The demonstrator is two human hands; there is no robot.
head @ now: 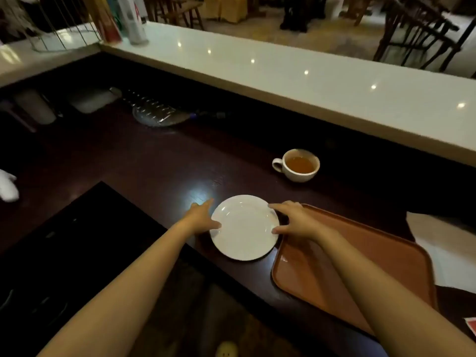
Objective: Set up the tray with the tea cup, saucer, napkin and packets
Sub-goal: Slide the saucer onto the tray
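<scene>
A white saucer (244,228) lies on the dark wooden counter, just left of the brown tray (365,256). My left hand (202,215) touches the saucer's left rim with spread fingers, and my right hand (293,219) touches its right rim, over the tray's near-left corner. Whether the saucer is lifted or resting flat I cannot tell. A white tea cup (298,164) filled with tea stands farther back, handle to the left. A white napkin (445,243) lies right of the tray. A red packet corner (471,327) shows at the right edge.
A raised white countertop (283,73) runs along the back. A glass dish (157,114) and blurred grey items sit at the back left. A black surface (77,240) lies to the left, with a white object (7,186) at the far left edge.
</scene>
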